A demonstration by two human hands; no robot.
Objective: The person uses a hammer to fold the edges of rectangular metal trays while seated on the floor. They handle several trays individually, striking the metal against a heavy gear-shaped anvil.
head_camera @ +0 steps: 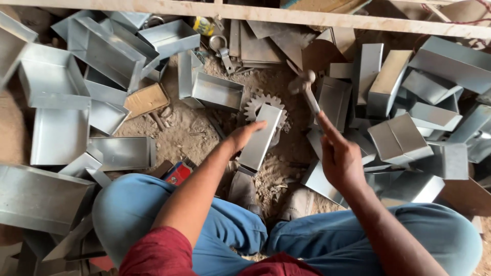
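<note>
seated on the dirt floor, you steady a folded strip of sheet metal (261, 137) with your left hand (243, 136), fingers laid flat along its left edge rather than wrapped around it. the strip rests tilted across a rusty toothed gear wheel (254, 104) half sunk in the sandy ground between your knees. your right hand (339, 157) is closed tight around the handle of a ball-headed hammer (305, 87), which is raised above and to the right of the strip, its head blurred. open metal trays (105, 51) lie heaped to your left, and folded box sections (399, 138) crowd the ground to your right. a wooden plank (266, 15) crosses the top of the view. a small red packet (178, 174) sits just beside your left knee, and a padlock (221, 47) lies near the plank among flat offcuts.
</note>
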